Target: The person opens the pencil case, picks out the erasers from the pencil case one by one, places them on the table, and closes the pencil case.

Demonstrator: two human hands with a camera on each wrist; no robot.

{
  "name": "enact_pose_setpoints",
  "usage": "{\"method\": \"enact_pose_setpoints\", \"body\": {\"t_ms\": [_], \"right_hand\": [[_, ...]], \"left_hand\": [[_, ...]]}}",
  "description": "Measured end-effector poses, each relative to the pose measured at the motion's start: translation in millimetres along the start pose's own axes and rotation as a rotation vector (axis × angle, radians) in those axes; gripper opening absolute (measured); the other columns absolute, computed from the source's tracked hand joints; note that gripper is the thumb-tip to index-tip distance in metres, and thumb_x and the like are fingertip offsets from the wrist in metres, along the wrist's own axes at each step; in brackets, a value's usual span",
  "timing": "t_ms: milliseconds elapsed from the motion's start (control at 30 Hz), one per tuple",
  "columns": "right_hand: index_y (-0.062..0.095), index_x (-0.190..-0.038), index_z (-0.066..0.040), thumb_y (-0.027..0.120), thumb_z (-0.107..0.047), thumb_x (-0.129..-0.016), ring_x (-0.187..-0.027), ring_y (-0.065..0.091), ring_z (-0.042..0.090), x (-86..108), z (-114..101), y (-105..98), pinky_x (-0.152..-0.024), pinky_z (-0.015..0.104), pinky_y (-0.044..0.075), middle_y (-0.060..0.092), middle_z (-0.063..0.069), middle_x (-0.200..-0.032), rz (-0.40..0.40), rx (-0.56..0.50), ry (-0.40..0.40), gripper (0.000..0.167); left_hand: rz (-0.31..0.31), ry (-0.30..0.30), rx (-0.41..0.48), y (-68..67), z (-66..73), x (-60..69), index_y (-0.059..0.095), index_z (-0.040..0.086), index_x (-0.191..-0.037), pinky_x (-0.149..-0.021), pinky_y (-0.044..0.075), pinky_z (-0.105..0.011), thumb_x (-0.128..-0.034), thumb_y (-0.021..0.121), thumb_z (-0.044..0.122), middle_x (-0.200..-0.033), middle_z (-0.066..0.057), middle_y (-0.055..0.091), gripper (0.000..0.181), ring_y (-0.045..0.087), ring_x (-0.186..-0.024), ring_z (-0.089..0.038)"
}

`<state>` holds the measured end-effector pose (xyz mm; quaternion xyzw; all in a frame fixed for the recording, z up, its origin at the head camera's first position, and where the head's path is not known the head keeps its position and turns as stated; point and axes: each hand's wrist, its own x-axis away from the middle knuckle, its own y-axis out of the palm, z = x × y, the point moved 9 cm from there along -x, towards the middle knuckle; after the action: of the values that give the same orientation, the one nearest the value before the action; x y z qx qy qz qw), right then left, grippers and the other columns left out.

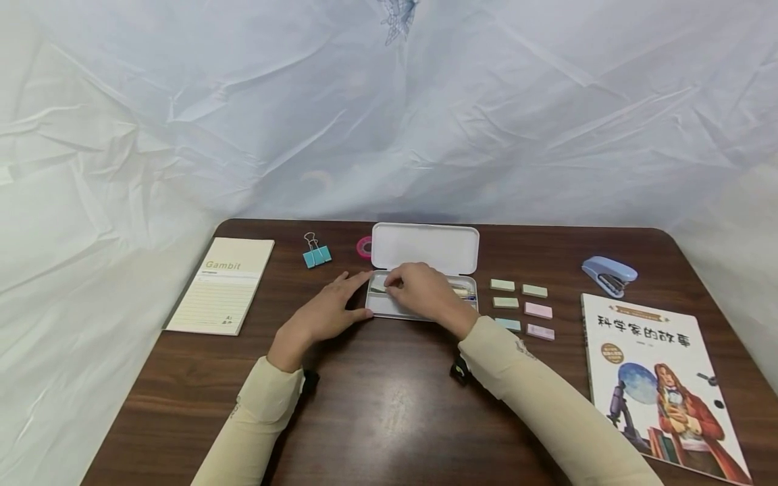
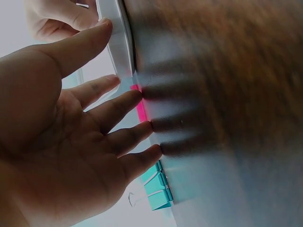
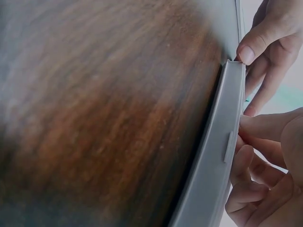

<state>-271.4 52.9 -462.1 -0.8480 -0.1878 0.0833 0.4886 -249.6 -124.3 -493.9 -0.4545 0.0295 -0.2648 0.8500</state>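
A white pencil case point(image 1: 425, 248) lies with its lid raised at the back middle of the table. My left hand point(image 1: 325, 310) spreads its fingers beside the case's left end; the thumb point(image 2: 90, 45) touches the case's near corner. Over the open case, my right hand point(image 1: 423, 289) reaches in with curled fingers. Its fingertips are at the left part of the inside, by a small greyish strip; whether they pinch anything is hidden. Several thin pen-like things point(image 1: 464, 292) lie in the case, right of that hand. In the right wrist view, the case's front wall point(image 3: 215, 142) hides the inside.
Several pastel eraser-like blocks point(image 1: 505, 302) lie right of the case. Farther right are a blue stapler point(image 1: 610, 274) and a picture book point(image 1: 662, 385). On the left are a notepad point(image 1: 221, 287) and a teal binder clip point(image 1: 317, 256). A pink ring point(image 1: 363, 247) sits behind the case's left end.
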Motion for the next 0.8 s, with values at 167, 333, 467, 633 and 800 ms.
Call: {"method": "enact_pose_setpoints", "body": {"t_ms": [167,333,467,633,800], "right_hand": [[0.091,-0.118,-0.024,0.077,-0.028,-0.110,-0.105,0.079,0.013,-3.7,-5,0,-0.094,0.044,0.068,0.088,-0.006,-0.118,-0.013,0.004,-0.008,0.017],[0.091,-0.116,-0.024,0.077,-0.029,-0.110,-0.096,0.075,0.010,-6.2,-10,0,-0.088,0.041,0.066,0.088,-0.007,-0.114,-0.028,-0.001,-0.006,0.016],[0.091,-0.115,-0.025,0.077,-0.027,-0.110,-0.094,0.073,0.010,-7.2,-10,2,-0.086,0.040,0.065,0.087,-0.007,-0.112,-0.037,0.008,0.005,0.016],[0.091,-0.114,-0.023,0.076,-0.026,-0.110,-0.088,0.072,0.010,-8.1,-9,3,-0.082,0.037,0.063,0.085,-0.008,-0.104,-0.042,0.009,0.009,0.015],[0.090,-0.113,-0.023,0.075,-0.025,-0.111,-0.085,0.071,0.008,-7.8,-9,3,-0.080,0.035,0.062,0.084,-0.009,-0.100,-0.047,0.008,0.005,0.016]], "left_hand": [[-0.002,-0.012,0.008,0.0,-1.8,-0.2,0.032,0.044,-0.181,-0.140,0.031,-0.075,-0.1091,0.077,0.051,-0.186,-0.002,0.043,0.085,0.021,-0.181,-0.041],[0.000,-0.025,0.008,-0.8,-2.1,1.5,0.033,0.042,-0.181,-0.140,0.030,-0.075,-0.1084,0.078,0.049,-0.186,-0.004,0.043,0.086,0.020,-0.181,-0.041],[0.000,-0.027,0.007,-0.7,-1.6,1.5,0.033,0.042,-0.181,-0.140,0.031,-0.074,-0.1092,0.078,0.049,-0.186,-0.005,0.043,0.085,0.020,-0.181,-0.040],[-0.003,-0.028,0.007,-1.2,0.5,2.4,0.032,0.044,-0.181,-0.139,0.032,-0.075,-0.1096,0.077,0.050,-0.186,-0.004,0.043,0.085,0.020,-0.181,-0.040],[-0.018,-0.020,0.011,-9.3,20.6,10.3,0.033,0.036,-0.182,-0.137,0.032,-0.078,-0.1112,0.075,0.048,-0.185,-0.012,0.044,0.083,0.021,-0.179,-0.047]]}}
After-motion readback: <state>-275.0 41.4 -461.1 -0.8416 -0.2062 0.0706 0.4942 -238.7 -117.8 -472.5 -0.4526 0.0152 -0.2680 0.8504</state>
